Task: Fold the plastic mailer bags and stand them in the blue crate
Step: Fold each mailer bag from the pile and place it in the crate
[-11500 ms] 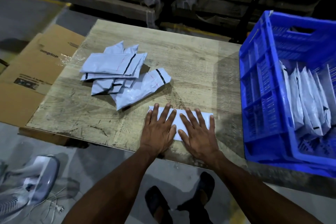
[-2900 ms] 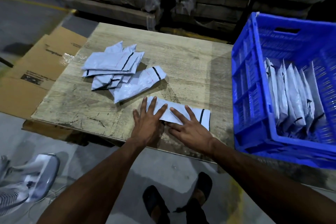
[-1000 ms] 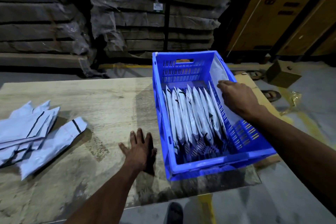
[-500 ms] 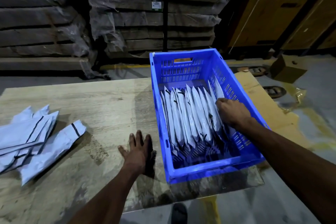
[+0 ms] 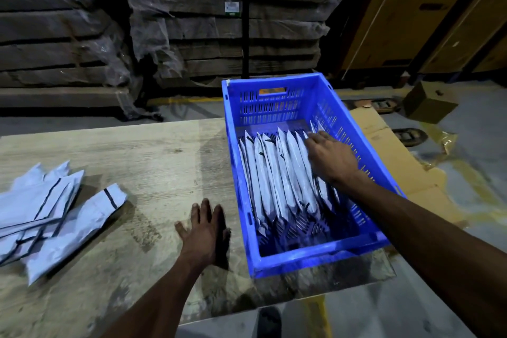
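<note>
Part done: a row filed in the crate, a pile left to fold.

Folded bags (image 5: 277,175) stand on edge in the crate (image 5: 310,258); the right hand (image 5: 330,158), fingers loosely extended, rests on the row's 3 o'clock end. The left hand (image 5: 205,230) lies flat on the counter (image 5: 153,151), fingers spread. At 9 o'clock, the pile (image 5: 52,214) awaits folding.

Dim warehouse, grey concrete floor (image 5: 411,310) with yellow stains, plastic-wrapped board stacks (image 5: 219,35) behind the worn wooden desk (image 5: 137,159), flattened cardboard (image 5: 397,173) at right.
</note>
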The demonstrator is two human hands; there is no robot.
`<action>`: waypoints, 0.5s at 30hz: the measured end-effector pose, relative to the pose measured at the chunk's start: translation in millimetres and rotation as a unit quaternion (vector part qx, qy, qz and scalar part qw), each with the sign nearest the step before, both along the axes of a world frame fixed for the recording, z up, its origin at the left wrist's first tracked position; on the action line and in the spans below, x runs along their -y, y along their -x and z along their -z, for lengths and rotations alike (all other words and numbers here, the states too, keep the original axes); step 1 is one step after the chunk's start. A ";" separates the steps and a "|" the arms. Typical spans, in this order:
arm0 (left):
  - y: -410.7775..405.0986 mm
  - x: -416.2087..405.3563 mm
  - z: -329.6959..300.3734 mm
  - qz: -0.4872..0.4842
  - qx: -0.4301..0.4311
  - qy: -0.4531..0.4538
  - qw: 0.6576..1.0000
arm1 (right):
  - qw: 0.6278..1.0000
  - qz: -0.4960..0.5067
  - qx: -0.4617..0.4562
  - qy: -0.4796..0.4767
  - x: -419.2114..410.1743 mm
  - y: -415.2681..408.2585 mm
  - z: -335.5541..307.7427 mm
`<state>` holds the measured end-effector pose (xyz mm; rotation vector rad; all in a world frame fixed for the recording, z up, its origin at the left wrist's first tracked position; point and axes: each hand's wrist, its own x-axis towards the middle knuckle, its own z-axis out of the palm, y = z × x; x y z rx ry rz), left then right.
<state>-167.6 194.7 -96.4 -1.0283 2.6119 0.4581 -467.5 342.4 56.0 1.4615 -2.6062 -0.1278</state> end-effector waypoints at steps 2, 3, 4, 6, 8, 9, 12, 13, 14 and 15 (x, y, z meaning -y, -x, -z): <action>-5.1 1.2 -3.1 -0.004 -0.008 -0.002 1.000 | 0.998 -0.040 0.000 0.052 20.2 -12.8 -8.4; -9.1 2.9 -3.7 -0.004 -0.017 0.005 1.000 | 0.995 -0.063 0.000 0.074 32.4 -20.5 -12.7; -13.6 4.2 -4.6 -0.004 -0.026 0.013 1.000 | 0.992 -0.085 0.002 0.096 44.1 -29.1 -17.3; -25.3 9.4 -8.5 -0.013 -0.034 0.023 0.999 | 0.983 -0.125 0.002 0.132 70.6 -47.6 -24.9; -39.1 14.9 -9.5 -0.023 -0.035 0.033 0.999 | 0.977 -0.157 0.001 0.148 95.7 -68.8 -32.2; -47.2 18.4 -9.6 -0.031 -0.044 0.038 0.998 | 0.972 -0.177 0.001 0.156 107.0 -80.6 -35.5; -75.9 32.2 -1.8 -0.053 -0.040 0.057 0.996 | 0.957 -0.233 0.006 0.174 138.3 -119.5 -41.8; -88.6 36.5 2.0 -0.065 -0.038 0.068 0.995 | 0.954 -0.249 0.004 0.169 149.5 -132.5 -41.8; -99.8 39.6 5.4 -0.072 -0.040 0.073 0.994 | 0.952 -0.262 0.004 0.160 158.3 -144.1 -41.2; -112.1 41.9 2.3 -0.080 -0.039 0.073 0.993 | 0.949 -0.277 0.011 0.148 169.1 -156.4 -39.3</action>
